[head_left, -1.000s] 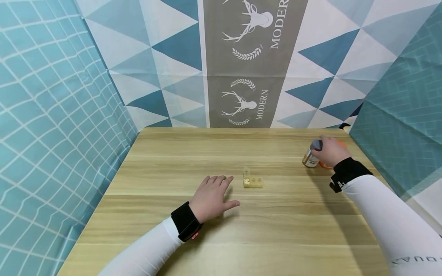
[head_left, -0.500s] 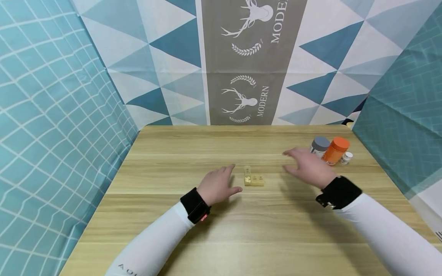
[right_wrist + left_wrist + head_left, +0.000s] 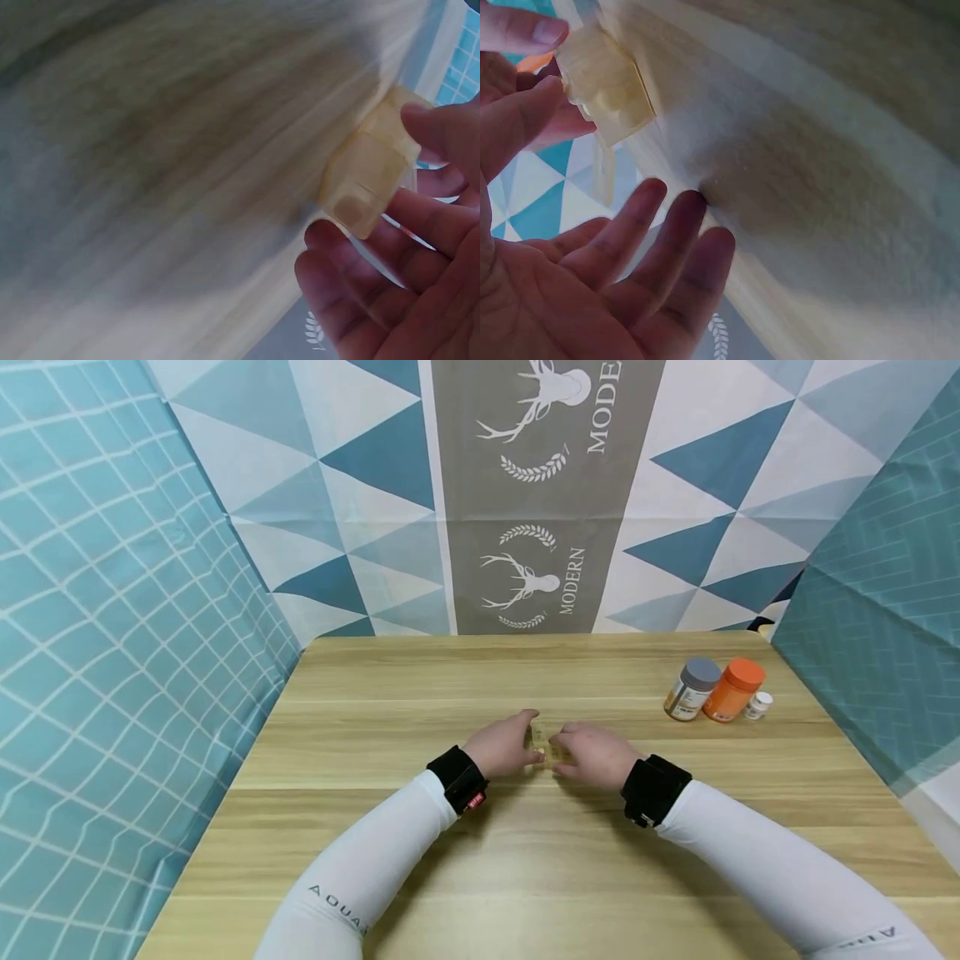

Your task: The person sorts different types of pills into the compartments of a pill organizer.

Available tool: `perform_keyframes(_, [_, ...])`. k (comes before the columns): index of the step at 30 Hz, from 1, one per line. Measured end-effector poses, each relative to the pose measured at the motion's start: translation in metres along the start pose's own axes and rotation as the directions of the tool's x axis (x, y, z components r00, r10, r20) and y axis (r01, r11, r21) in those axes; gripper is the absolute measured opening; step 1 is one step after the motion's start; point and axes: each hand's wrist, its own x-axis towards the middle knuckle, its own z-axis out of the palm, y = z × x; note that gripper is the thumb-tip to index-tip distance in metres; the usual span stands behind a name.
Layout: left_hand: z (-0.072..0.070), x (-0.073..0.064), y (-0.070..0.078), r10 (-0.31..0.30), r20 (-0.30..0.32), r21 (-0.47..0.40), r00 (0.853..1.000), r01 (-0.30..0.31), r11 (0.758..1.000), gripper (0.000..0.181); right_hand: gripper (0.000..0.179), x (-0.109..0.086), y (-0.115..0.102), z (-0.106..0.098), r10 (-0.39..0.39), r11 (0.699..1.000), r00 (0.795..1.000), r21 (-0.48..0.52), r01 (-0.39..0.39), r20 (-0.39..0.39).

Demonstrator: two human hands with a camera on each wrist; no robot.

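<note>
A small translucent yellow pill box (image 3: pixel 541 734) lies on the wooden table between both hands, one lid raised. Pale pills show through its end compartment in the left wrist view. My right hand (image 3: pixel 600 757) pinches the box, thumb on one side and fingers on the other; the right wrist view shows the pill box (image 3: pixel 364 180) in that grip. At the box's left end is my left hand (image 3: pixel 502 747), its thumb tip close to the wall, whether touching I cannot tell. The left fingers (image 3: pixel 656 251) are spread and loosely bent beside the raised lid.
At the back right of the table (image 3: pixel 420 677) stand a grey-capped bottle (image 3: pixel 692 689), an orange bottle (image 3: pixel 735 690) and a small white bottle (image 3: pixel 758 705), close together. Patterned cloth hangs behind the table and along both sides.
My right hand has let go of the grey-capped bottle, come left across the table and taken hold of the pill box. My left hand has moved right, up to the box.
</note>
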Motion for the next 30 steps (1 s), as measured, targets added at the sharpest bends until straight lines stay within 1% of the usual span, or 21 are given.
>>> perform_keyframes(2, [0.0, 0.002, 0.0, 0.008, 0.011, -0.012, 1.0, -0.008, 1.0, 0.073, 0.038, 0.0, 0.001, 0.001, -0.013, 1.0, 1.0, 0.027, 0.013, 0.003])
perform_keyframes(5, [0.0, 0.005, -0.002, 0.023, 0.011, -0.024, 1.0, -0.023, 0.999, 0.064, 0.035, 0.001, 0.004, 0.002, -0.024, 0.999, 1.0, 0.044, 0.024, 0.003])
perform_keyframes(8, [0.001, 0.008, -0.003, 0.035, -0.008, -0.036, 0.999, -0.035, 0.999, 0.054, 0.033, 0.002, 0.006, 0.003, -0.035, 0.998, 0.999, 0.048, 0.035, -0.004])
perform_keyframes(11, [0.002, 0.01, -0.005, 0.043, -0.034, -0.027, 0.998, -0.044, 0.999, 0.045, 0.032, 0.003, 0.008, 0.004, -0.041, 0.997, 0.999, 0.058, 0.041, -0.01])
perform_keyframes(13, [0.004, 0.012, -0.006, 0.05, -0.041, -0.012, 0.998, -0.051, 0.999, 0.041, 0.031, 0.003, 0.009, 0.005, -0.041, 0.997, 0.999, 0.062, 0.042, -0.01])
perform_keyframes(16, [0.004, 0.012, -0.007, 0.062, -0.038, -0.006, 0.997, -0.063, 0.998, 0.04, 0.033, 0.003, 0.01, 0.006, -0.027, 0.997, 1.0, 0.067, 0.027, 0.0])
perform_keyframes(19, [0.002, 0.01, -0.008, 0.077, -0.021, -0.033, 0.997, -0.078, 0.996, 0.041, 0.036, 0.003, 0.009, 0.006, -0.008, 0.998, 1.0, 0.067, 0.007, 0.015])
perform_keyframes(23, [0.002, 0.011, -0.011, 0.087, 0.004, -0.05, 0.996, -0.086, 0.995, 0.046, 0.038, 0.004, 0.009, 0.006, -0.005, 0.998, 1.0, 0.068, 0.004, 0.018])
perform_keyframes(30, [0.004, 0.011, -0.01, 0.082, 0.005, -0.005, 0.997, -0.082, 0.997, 0.041, 0.038, 0.003, 0.009, 0.008, 0.0, 0.998, 1.0, 0.064, 0.0, 0.004])
